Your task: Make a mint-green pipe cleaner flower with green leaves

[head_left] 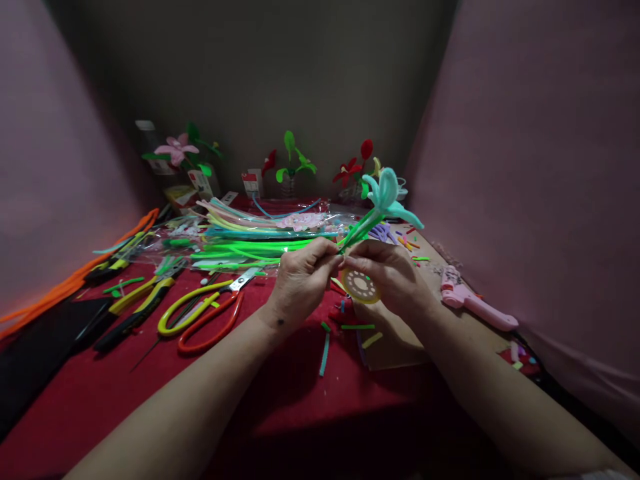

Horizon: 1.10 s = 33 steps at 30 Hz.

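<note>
Light blue flower [386,190] is leaning up and to the right, just above the fingers, with its soft petals spreading out at the top. Its green stem [357,230] is running down to where both hands are meeting. The left hand [306,273] is pinching the low end of the stem, thumb and finger pressing tight. The right hand [397,277] is curling its fingers in around a yellow roll [363,285], which is hanging right under the fingertips; they are hiding the spot, so I cannot tell if they are pinching the stem too. Green fuzzy sticks [240,248] are lying behind and left of the left fingers. Big scissors [235,287] are resting left of that hand, and pliers [161,290] are lying farther left. A pink tool [467,303] is resting right of the right fingers. Below the fingers, a short blue bit [325,353] is lying on the red cloth [300,407]. Far behind the fingers, a pink flower [176,150] is standing to the left and a red flower [349,172] is standing nearly straight back.
</note>
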{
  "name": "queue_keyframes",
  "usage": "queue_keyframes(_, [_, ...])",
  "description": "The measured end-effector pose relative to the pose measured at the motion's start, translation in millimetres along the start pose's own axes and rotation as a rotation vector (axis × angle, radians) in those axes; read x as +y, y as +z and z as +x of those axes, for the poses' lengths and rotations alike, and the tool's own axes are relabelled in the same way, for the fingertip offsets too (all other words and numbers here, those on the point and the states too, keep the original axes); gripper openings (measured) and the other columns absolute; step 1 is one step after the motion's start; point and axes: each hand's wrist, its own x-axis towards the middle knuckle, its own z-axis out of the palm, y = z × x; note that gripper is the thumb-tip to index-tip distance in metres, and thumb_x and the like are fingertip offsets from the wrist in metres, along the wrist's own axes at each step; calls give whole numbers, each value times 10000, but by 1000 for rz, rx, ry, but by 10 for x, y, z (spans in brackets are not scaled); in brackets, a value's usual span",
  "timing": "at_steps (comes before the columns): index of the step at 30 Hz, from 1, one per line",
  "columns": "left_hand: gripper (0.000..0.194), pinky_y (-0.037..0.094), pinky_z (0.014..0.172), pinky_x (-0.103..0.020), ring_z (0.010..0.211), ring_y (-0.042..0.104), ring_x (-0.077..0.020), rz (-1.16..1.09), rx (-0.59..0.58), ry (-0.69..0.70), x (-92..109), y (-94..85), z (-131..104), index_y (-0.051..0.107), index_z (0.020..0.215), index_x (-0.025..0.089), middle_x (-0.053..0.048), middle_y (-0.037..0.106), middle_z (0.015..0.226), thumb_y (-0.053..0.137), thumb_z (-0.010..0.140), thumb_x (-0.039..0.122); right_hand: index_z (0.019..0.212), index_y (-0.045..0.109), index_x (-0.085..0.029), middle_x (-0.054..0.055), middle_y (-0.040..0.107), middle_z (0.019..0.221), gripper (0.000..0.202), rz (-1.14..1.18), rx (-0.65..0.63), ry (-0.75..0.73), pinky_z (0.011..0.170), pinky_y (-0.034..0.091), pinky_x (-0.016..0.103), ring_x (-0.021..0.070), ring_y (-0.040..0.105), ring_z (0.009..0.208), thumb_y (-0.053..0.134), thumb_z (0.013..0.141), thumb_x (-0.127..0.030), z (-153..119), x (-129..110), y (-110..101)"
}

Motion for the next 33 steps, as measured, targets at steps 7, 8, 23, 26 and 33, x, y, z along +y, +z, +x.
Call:
queue_keyframes(7, [123, 296, 376, -159, 382, 370, -33, -293, -100, -159, 137, -12, 24, 521, 639, 158, 66, 448, 470, 580, 740, 196, 691, 705, -198, -4, 667, 682, 92, -74, 117, -89, 666, 453, 274, 127, 569, 659, 726, 640, -272, -17, -64, 27])
queue_keyframes(8, [116, 290, 370, -156, 380, 375, -33, -333, -122, -189, 143, -20, 29, 525, 647, 156, 64, 459, 474, 591, 731, 199, 701, 714, -202, -2, 675, 694, 93, -66, 137, -86, 670, 459, 280, 133, 576, 665, 724, 640, -271, -18, -61, 28])
queue_keyframes(23, [137, 353, 413, -185, 411, 454, -57, -405, -362, -202, 45, -73, 67, 526, 730, 155, 34, 531, 559, 570, 787, 272, 619, 694, -187, -10, 628, 564, 166, 290, 74, 170, 524, 440, 271, 107, 532, 493, 798, 523, -274, -7, -14, 27])
queue_keyframes(26, [80, 408, 557, -205, 561, 512, -81, -65, -90, 59, -12, 16, 28, 565, 768, 166, 21, 552, 634, 577, 783, 243, 604, 688, -191, -26, 614, 554, 132, 289, 158, 123, 516, 408, 248, 90, 506, 493, 781, 546, -264, -4, -11, 68])
queue_keyframes(33, [113, 343, 429, -177, 425, 426, -53, -250, -125, -80, 6, 6, 19, 527, 700, 169, 52, 488, 538, 534, 799, 221, 633, 718, -211, -30, 627, 603, 99, 128, 232, 6, 600, 422, 267, 105, 527, 583, 776, 559, -243, -4, -50, 135])
